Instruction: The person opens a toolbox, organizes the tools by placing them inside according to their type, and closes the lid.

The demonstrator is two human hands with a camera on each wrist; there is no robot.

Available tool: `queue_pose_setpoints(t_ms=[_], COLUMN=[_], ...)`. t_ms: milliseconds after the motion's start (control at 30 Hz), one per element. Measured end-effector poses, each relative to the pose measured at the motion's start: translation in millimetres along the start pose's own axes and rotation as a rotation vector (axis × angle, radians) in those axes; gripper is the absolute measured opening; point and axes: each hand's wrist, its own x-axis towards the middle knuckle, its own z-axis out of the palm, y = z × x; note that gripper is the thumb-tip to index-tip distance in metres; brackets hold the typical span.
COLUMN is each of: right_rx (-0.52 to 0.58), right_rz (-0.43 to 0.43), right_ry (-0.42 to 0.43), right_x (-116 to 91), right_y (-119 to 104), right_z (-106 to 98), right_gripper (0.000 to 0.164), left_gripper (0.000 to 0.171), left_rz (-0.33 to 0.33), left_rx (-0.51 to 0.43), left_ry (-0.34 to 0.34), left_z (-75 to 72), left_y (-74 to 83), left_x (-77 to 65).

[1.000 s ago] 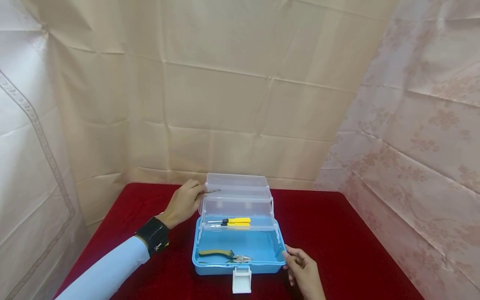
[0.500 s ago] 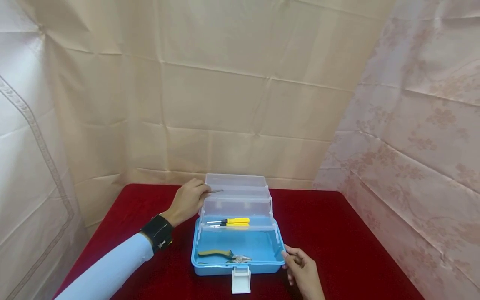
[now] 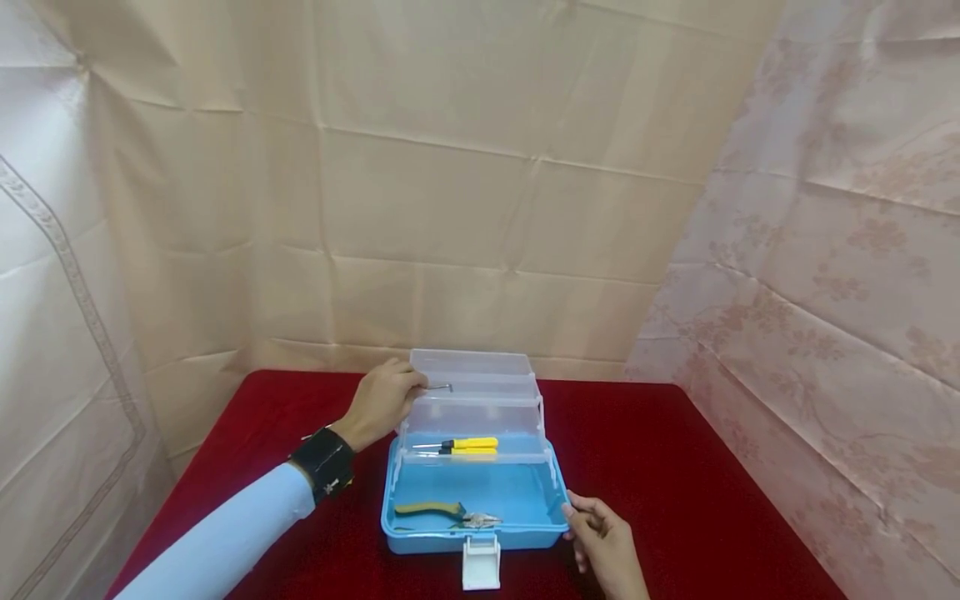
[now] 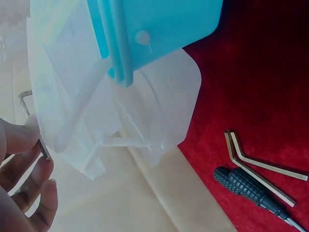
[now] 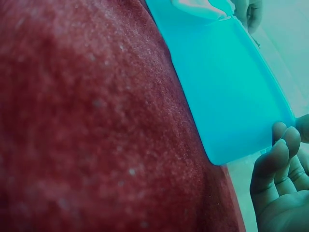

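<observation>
A hex key [image 3: 441, 387] is pinched between the thumb and fingers of my left hand [image 3: 381, 402], over the translucent upper trays at the back of the toolbox. Its short bent end shows in the left wrist view, where the hex key [image 4: 24, 104] sits beside the tray. My right hand [image 3: 606, 540] grips the front right corner of the blue toolbox [image 3: 480, 479], thumb on the rim. Yellow-handled screwdrivers [image 3: 476, 443] lie in the lowest tray. Pliers [image 3: 431, 507] with olive grips rest in the bottom compartment, near the front wall.
The white latch [image 3: 481, 567] hangs down at the toolbox front. In the left wrist view, two more hex keys [image 4: 260, 180] and a black-handled screwdriver [image 4: 248, 189] lie on the red cloth [image 4: 251, 87]. Beige fabric [image 3: 420, 208] hangs behind the table.
My left hand has moved slightly right with the hex key, farther over the trays. The key's bent end now points downward. My right hand stays on the toolbox corner.
</observation>
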Motion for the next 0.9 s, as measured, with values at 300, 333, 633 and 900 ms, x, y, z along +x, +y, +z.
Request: queue_pose_setpoints(t_ms=[300,333,633,900], right_rx=[0.005,0.003,-0.001,0.003], right_rz=[-0.003,-0.005,-0.008,-0.007], right_ry=[-0.001,-0.003,-0.011,-0.012], right_x=[0.2,0.4,0.9,0.4], right_y=[0.5,0.5,-0.8,0.8], right_z=[0.6,0.5,-0.3,-0.2], right_gripper=[0.050,0.051,0.050,0.051], left_gripper=[0.023,0.023,0.022,0.027], left_rz=[-0.037,-0.040,-0.055,-0.068], left_rx=[0.004,0.003,-0.055,-0.108], left_ry=[-0.035,-0.037,-0.074,-0.129], left_z=[1.1,1.0,-1.1,1.1], left_y=[2.9,3.3,3.8,6.5], left_x=[3.0,3.6,6.1,4.1])
